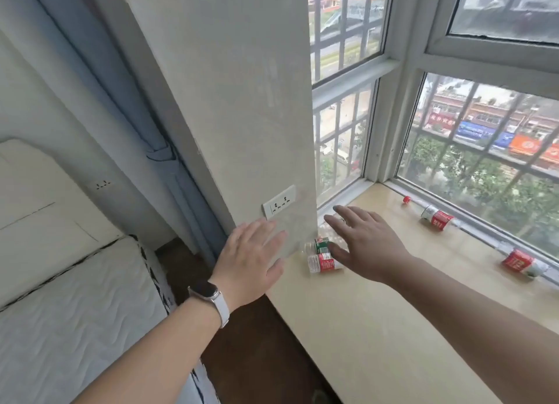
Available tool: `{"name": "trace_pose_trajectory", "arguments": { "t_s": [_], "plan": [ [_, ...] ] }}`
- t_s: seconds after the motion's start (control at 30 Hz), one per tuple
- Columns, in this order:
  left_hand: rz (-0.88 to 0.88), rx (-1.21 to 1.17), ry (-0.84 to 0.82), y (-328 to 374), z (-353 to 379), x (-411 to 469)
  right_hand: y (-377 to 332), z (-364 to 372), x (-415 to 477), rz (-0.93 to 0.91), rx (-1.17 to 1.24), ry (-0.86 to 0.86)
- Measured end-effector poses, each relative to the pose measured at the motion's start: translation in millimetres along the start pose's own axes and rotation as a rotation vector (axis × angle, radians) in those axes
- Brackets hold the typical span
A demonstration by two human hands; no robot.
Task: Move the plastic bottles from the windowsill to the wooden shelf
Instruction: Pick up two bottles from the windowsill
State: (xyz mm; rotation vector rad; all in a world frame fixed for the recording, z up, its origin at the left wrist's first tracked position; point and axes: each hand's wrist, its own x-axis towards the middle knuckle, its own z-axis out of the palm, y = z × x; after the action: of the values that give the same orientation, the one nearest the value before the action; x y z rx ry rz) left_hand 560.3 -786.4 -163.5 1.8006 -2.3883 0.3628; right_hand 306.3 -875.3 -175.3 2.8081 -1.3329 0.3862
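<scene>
Clear plastic within reach: stretching right hand (367, 246), fingers spread, over small green-labelled bottle (320, 244) and red-labelled bottle (324, 263) lying at nine o'clock on glossy beige windowsill (393, 328); extending left hand (251, 261) alongside, fingers straight.

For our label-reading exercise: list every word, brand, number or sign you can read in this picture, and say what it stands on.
Nothing here reads clearly.
Red-label bottles: white print, too blurred to read.
Green-label bottle: print too small to read.
Shop signs outside the window: too blurred to read.
</scene>
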Motion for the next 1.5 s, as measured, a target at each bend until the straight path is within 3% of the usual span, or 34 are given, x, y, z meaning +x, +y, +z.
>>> {"name": "trace_pose_trajectory", "arguments": {
  "t_s": [0.43,0.7,0.83,1.0,1.23,1.5],
  "plan": [
    [0.203,-0.097,-0.018,24.7,62.7,149.6,110.7,29.8,22.3,0.204,0.018,-0.063],
    [0.3,-0.21,-0.166,37.8,130.7,216.3,159.1,53.9,6.5,0.356,0.006,-0.128],
    [0.359,-0.273,-0.165,48.1,162.7,249.0,180.9,76.7,7.3,0.452,0.006,-0.197],
    [0.327,-0.299,-0.278,42.5,219.4,284.6,210.0,121.0,17.5,0.528,0.006,-0.325],
    [0.154,-0.357,-0.522,40.9,323.6,310.6,246.8,208.1,27.8,0.63,0.093,-0.449],
    [-0.073,-0.484,-0.677,56.5,420.5,321.0,260.4,288.3,22.5,0.803,0.217,-0.48]
  ]
}}
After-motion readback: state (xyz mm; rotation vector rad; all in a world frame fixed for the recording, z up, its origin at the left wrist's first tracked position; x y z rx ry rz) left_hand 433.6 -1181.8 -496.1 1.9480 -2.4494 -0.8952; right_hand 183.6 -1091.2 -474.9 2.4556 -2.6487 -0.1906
